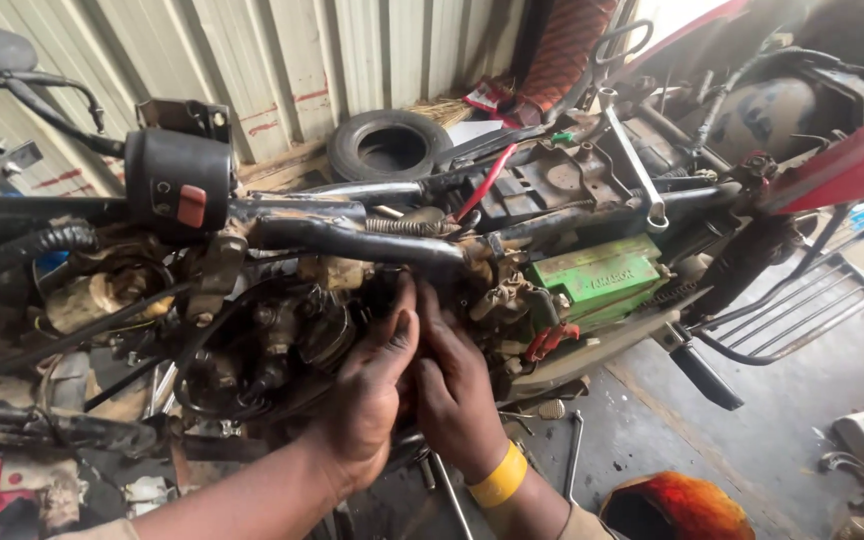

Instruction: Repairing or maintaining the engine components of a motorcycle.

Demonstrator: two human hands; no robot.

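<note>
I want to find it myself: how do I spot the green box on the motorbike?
Start at the stripped motorbike frame lying across the picture. Follow its dark tube rightward, past both hands, to the green box just under the long silver wrench. It is the only bright green, square-cornered thing among the grimy black parts.

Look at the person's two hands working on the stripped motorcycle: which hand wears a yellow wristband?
The right hand wears it: a yellow wristband circles its wrist. The left hand, pressed beside it at the engine, has a bare wrist.
</note>
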